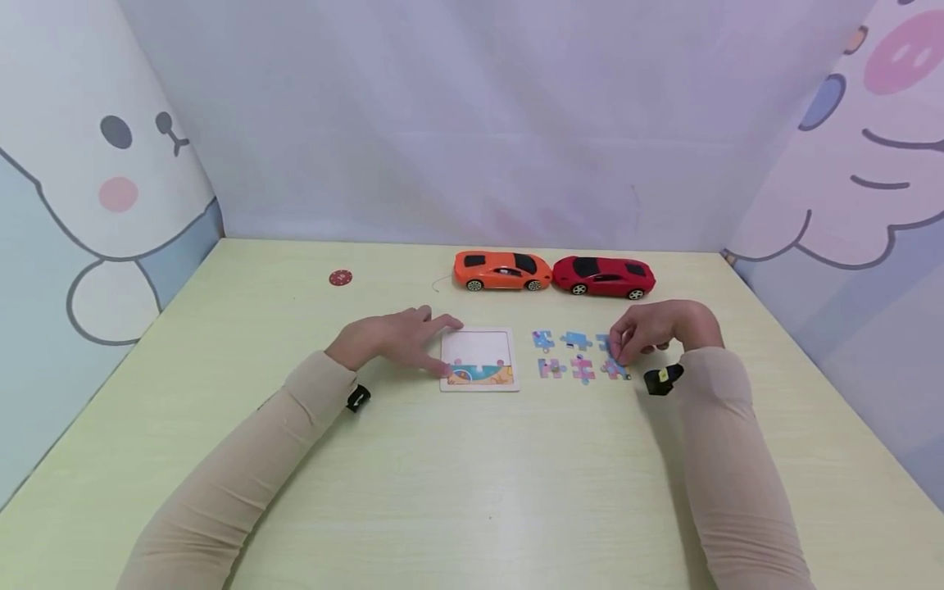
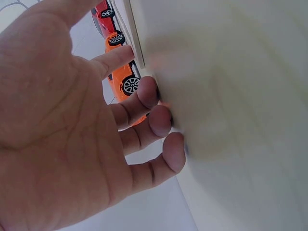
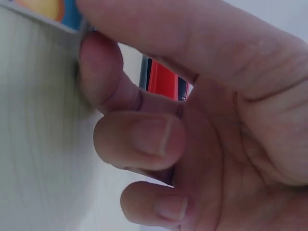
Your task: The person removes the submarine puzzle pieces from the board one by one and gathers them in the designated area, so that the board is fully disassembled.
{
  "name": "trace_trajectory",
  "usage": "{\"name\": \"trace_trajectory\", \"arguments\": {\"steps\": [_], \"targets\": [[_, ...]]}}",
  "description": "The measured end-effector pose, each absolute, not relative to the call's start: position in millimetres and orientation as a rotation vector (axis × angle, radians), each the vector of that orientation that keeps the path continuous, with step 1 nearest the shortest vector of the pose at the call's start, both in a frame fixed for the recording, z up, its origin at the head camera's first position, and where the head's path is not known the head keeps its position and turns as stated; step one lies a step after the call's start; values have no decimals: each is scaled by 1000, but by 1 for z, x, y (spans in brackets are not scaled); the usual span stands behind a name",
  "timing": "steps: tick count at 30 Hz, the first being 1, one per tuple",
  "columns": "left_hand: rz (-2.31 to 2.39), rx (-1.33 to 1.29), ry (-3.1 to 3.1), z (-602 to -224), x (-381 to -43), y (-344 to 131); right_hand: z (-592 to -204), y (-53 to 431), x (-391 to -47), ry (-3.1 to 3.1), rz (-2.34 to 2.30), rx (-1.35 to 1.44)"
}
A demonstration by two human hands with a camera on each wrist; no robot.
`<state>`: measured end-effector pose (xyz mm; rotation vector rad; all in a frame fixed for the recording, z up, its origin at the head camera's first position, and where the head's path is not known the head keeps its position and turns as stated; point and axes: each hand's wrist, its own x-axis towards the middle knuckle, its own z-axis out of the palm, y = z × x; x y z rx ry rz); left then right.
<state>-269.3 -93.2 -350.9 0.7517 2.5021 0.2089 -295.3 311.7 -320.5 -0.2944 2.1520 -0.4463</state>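
A square puzzle tray [image 1: 480, 388] lies flat, its lower part filled with a blue and orange picture strip. At its left side my left hand [image 1: 396, 337] rests with spread fingers; the index finger touches the top left corner and the thumb the lower left edge. Several loose puzzle pieces, such as a pink one [image 1: 582, 369], lie in two rows right of the tray. Over the right end of these rows, my right hand [image 1: 643, 329] pinches a puzzle piece [image 3: 54, 10] between thumb and index finger. Most of that piece is outside the right wrist view.
Behind the tray stand an orange toy car [image 1: 501, 271] and a red toy car [image 1: 605, 277], end to end. A small red disc [image 1: 341, 278] lies at the back left of the table [image 1: 472, 475]. A pale curtain [image 1: 472, 123] hangs behind.
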Motion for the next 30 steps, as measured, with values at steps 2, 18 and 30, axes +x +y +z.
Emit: {"name": "trace_trajectory", "arguments": {"steps": [2,18,30], "targets": [[206,751,2501,-351,-269,-93,-321,312,-295,2155,-451,-292],[198,746,2496,-349,-269,-93,-318,307,-296,2156,-600,-332],[219,749,2491,-349,-269,-93,-319,294,-294,2221,-662,-432]]}}
